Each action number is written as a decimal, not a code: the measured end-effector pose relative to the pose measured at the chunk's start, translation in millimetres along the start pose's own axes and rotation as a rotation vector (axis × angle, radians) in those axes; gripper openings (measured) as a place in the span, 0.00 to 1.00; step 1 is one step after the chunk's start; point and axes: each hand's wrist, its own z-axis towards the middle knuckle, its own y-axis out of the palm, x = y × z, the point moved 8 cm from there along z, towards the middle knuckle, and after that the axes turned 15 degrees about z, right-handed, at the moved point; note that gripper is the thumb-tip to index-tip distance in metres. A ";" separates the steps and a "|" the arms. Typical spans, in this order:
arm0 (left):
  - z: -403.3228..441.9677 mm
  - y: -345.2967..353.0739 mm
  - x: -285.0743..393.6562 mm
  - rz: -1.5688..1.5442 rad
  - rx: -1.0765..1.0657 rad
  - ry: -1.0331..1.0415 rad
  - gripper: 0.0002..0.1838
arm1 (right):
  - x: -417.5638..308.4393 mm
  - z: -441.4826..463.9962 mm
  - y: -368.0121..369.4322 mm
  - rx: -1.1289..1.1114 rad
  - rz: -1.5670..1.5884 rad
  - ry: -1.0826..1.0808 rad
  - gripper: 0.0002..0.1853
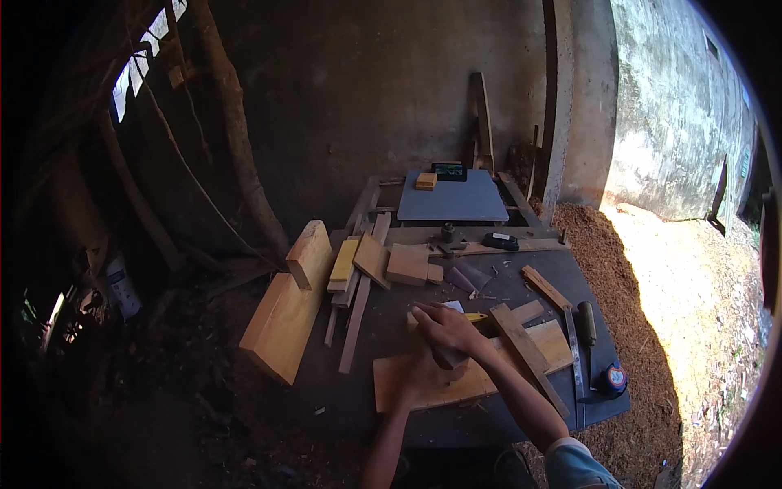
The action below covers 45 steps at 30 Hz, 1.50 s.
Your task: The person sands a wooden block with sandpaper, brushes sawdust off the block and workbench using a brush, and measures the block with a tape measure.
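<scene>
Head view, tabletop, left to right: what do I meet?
Thick wood slab → yellow-faced wood piece → right hand, with left hand overlapping it → black oblong object → metal blade → blue tape measure.

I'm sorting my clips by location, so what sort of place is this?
Probably a small woodworking workshop: cut pieces of wood lie on a dark table, a tape measure sits near its right edge, and what look like wood shavings cover the ground beside it.
</scene>
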 end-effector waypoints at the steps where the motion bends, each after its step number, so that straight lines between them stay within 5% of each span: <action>1: -0.1 -3.0 5.2 -0.003 0.041 0.011 0.48 | 1.8 -0.6 0.8 -0.018 0.005 0.038 0.30; 7: 5.8 17.5 -9.6 0.230 -0.131 0.057 0.45 | -9.4 -24.1 -0.3 0.031 -0.135 -0.028 0.26; 12: -1.8 30.0 -23.8 0.594 0.068 0.273 0.45 | -15.7 -65.7 -7.2 0.047 -0.147 -0.127 0.24; 20: 5.6 16.3 -15.1 0.150 -0.089 0.052 0.46 | 11.3 -3.7 6.3 0.018 -0.116 -0.190 0.23; 26: 8.7 10.1 -3.6 0.145 -0.034 0.060 0.46 | -6.5 -23.7 -8.0 -0.005 0.053 0.082 0.26; 29: 10.6 15.1 -6.7 0.295 -0.083 0.097 0.45 | -6.8 -28.2 -6.7 0.020 0.091 -0.086 0.28; 33: 5.6 15.3 15.1 0.750 -0.029 0.347 0.43 | -11.5 -43.1 -6.2 0.114 -0.262 -0.193 0.31; 38: 7.9 10.1 -17.3 0.176 0.103 0.044 0.39 | -28.9 -67.4 -24.2 0.404 -0.139 -0.177 0.24; 41: 5.3 5.8 -1.0 0.384 0.164 0.173 0.40 | -33.7 -59.5 -21.4 0.357 -0.119 -0.328 0.18; 44: 0.0 1.7 -23.2 0.011 0.297 0.142 0.40 | -29.2 -67.0 0.6 0.233 -0.539 -0.178 0.32; 45: -1.0 0.4 -23.8 0.137 0.336 0.173 0.41 | -30.9 -66.5 1.9 0.152 -0.509 -0.086 0.35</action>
